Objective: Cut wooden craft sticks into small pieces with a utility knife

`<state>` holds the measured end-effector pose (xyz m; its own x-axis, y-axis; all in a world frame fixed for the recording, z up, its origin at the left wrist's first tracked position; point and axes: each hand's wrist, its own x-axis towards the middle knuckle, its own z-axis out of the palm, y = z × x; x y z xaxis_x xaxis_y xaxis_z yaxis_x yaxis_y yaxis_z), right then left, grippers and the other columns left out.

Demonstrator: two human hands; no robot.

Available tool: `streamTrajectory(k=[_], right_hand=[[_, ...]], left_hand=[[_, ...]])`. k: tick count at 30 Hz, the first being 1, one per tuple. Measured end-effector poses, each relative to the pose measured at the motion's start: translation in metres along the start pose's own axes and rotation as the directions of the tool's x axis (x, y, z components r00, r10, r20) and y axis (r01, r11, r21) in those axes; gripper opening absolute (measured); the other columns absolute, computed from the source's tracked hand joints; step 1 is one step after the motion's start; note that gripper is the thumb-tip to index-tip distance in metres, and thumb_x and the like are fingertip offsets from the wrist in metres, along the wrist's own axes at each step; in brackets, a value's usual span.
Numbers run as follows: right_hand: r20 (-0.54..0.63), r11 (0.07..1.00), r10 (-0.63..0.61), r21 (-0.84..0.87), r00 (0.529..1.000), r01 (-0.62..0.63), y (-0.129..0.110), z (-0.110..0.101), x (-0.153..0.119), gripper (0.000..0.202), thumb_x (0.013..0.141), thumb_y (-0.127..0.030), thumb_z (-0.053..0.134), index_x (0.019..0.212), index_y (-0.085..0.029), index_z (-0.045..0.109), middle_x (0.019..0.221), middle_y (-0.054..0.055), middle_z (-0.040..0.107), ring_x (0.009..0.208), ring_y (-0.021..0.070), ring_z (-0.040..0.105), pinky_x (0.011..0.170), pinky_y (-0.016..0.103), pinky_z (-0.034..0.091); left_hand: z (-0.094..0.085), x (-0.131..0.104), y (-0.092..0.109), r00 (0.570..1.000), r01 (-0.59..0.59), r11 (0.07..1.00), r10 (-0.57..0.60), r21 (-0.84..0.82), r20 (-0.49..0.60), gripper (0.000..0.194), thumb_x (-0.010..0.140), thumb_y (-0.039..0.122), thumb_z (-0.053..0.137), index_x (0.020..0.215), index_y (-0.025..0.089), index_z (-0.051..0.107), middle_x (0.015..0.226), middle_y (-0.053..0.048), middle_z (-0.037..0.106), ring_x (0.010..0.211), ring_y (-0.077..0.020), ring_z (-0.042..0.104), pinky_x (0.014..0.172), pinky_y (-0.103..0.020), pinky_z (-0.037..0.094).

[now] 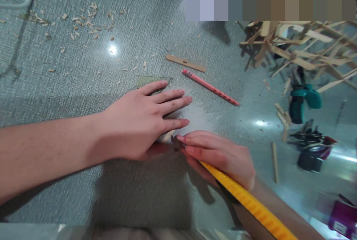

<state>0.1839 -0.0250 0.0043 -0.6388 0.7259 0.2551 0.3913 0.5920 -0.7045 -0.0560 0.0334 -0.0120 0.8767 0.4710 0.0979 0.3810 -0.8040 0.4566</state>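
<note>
My left hand (142, 121) lies flat on the grey-green cutting mat (69, 95), fingers spread, pressing down a clear set square (147, 80) and a small wooden stick (168, 136). My right hand (220, 156) grips a yellow utility knife (251, 204). Its dark blade tip (176, 144) rests against the stick just below my left fingertips. The two hands almost touch.
A pink pencil (210, 87) and a flat wooden stick (185, 63) lie beyond my hands. Wood chips (89, 20) are scattered at the upper left. At right stand a stick framework (301, 46), a teal clamp (302, 100), pliers (312, 137) and a purple object (344, 219).
</note>
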Motion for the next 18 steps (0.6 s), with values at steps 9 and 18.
streamTrajectory(k=[9,18], right_hand=[[-0.064,0.992,0.047,0.124,0.997,-0.039,0.0032,0.0042,-0.002,0.036,0.088,-0.005,0.067,0.118,-0.024,0.062,0.094,0.004,0.077,0.09,0.0185,0.076,0.076,0.032,0.066],[-0.036,0.998,0.025,0.056,0.999,-0.023,-0.0017,0.0028,0.0038,0.036,0.087,-0.006,0.068,0.118,-0.025,0.062,0.095,0.007,0.078,0.086,0.0211,0.077,0.072,0.033,0.067]], left_hand=[[-0.0012,0.0018,0.0007,1.0,0.0,1.0,0.0,0.006,-0.004,0.058,0.09,0.054,0.059,0.141,0.026,0.058,0.159,-0.009,0.042,0.15,-0.0309,0.038,0.125,-0.055,0.023],[0.0008,0.0005,0.0005,1.0,0.001,1.0,-0.001,-0.013,-0.01,0.058,0.09,0.054,0.06,0.14,0.025,0.058,0.16,-0.01,0.041,0.15,-0.0305,0.037,0.126,-0.054,0.023]])
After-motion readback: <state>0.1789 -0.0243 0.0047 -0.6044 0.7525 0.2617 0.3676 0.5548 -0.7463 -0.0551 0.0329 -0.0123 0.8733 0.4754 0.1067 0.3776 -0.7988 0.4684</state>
